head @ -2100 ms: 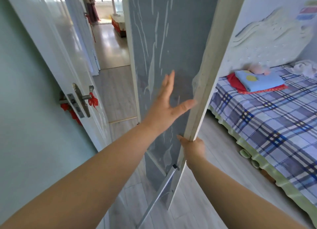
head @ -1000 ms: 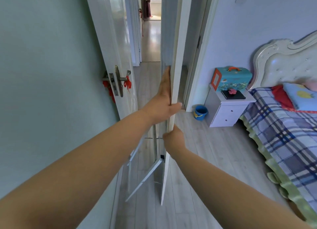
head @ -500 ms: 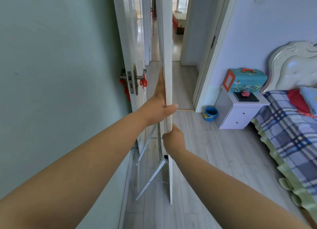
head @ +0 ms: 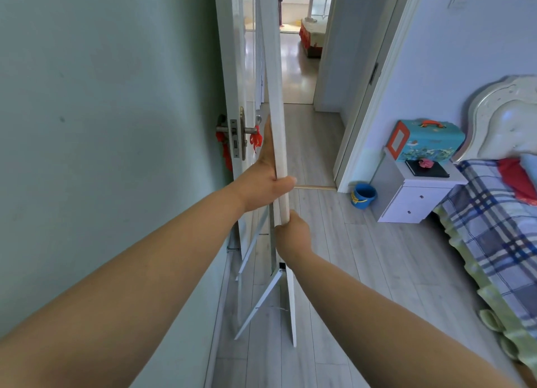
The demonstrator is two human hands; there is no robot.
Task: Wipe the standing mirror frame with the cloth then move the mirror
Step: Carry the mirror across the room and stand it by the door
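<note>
The tall white-framed standing mirror (head: 276, 97) is seen edge-on in front of me, beside the green wall and the open door. Its folding metal stand (head: 261, 297) angles down to the floor on the left. My left hand (head: 263, 181) lies flat along the mirror's left side with the thumb hooked over the near edge. Just below, my right hand (head: 292, 236) is closed around the same frame edge. No cloth is in view.
An open white door (head: 232, 68) with a metal handle and red tassels stands just left of the mirror. To the right are a blue bucket (head: 363, 195), a white nightstand (head: 412, 195) with a teal case, and a plaid-covered bed (head: 494, 219). A hallway runs ahead.
The mirror has turned from showing its grey back to edge-on, and moved left toward the door and wall. Both hands kept hold, the left shifting from flat on the back to gripping the edge.
</note>
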